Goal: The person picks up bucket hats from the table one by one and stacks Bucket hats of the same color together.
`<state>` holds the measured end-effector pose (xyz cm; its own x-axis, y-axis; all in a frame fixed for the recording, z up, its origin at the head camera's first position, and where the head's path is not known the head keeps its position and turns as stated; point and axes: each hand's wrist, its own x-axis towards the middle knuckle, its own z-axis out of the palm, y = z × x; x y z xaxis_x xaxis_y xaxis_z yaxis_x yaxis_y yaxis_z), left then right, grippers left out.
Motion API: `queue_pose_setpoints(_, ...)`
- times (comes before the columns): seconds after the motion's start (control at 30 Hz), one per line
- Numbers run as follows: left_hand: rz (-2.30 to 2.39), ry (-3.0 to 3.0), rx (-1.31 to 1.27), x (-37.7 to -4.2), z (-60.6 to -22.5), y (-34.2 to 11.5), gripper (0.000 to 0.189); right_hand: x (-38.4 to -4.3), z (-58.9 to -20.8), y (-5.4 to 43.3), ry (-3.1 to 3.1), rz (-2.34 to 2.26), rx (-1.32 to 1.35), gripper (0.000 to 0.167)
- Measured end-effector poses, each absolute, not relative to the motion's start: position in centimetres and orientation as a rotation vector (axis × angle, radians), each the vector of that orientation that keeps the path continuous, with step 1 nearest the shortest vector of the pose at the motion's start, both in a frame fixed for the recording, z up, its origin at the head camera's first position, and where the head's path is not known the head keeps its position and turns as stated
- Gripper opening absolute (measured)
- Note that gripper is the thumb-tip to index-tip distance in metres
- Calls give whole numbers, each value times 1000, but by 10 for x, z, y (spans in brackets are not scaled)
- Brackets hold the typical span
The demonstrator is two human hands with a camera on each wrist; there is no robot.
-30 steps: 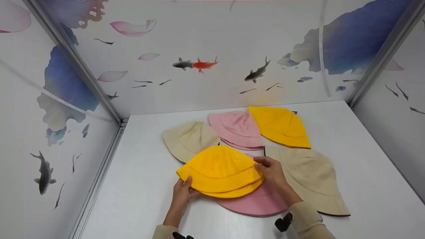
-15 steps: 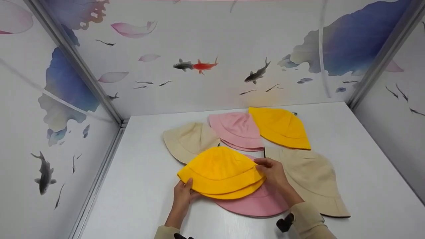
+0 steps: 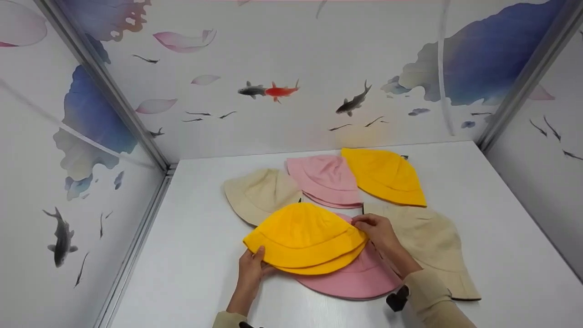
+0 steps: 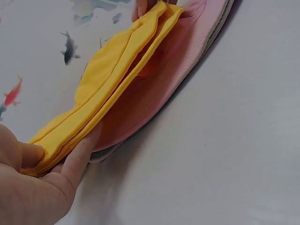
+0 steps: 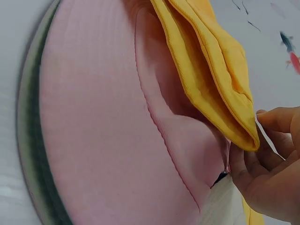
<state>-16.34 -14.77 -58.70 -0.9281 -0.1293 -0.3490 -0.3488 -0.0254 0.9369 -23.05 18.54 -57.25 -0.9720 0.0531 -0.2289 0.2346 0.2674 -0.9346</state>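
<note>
A yellow bucket hat (image 3: 303, 237), folded flat with its brim edges toward the person, is held tilted over a pink bucket hat (image 3: 350, 282). My left hand (image 3: 251, 264) grips its left brim corner, thumb on top and fingers beneath; the left wrist view shows this left hand (image 4: 42, 178) close up. At the right brim corner, my right hand (image 3: 380, 232) has curled fingers against the edge. In the right wrist view, the right hand's (image 5: 272, 164) thumb and fingers lie around that yellow corner, partly hidden by it. The yellow hat covers much of the pink one.
Behind lie a beige hat (image 3: 259, 193), another pink hat (image 3: 325, 180) and another yellow hat (image 3: 387, 175). A larger beige hat (image 3: 428, 241) lies at the right, partly under the right forearm. Printed wall panels (image 3: 291, 123) enclose the white table (image 3: 191, 218) at the back and sides.
My right hand has shifted slightly rightward along the yellow hat's edge, uncovering more of its right corner. The left hand's grip looks the same. The other hats have not moved.
</note>
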Motion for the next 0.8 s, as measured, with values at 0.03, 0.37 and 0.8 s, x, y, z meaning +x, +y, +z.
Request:
queue_pose_setpoints(0.03, 2077, 2080, -512, -163, -588, -148, 55, -232, -572, 188, 2348, -1829, 270, 24)
queue_pose_setpoints(0.37, 2049, 2101, -499, -163, -590, -149, 55, -256, -569, 228, 2569, -1571, 201, 38)
queue_pose_setpoints(0.8, 2023, 2128, -520, -165, -588, -147, 56, -283, -544, 267, 2770, -1387, 105, 48)
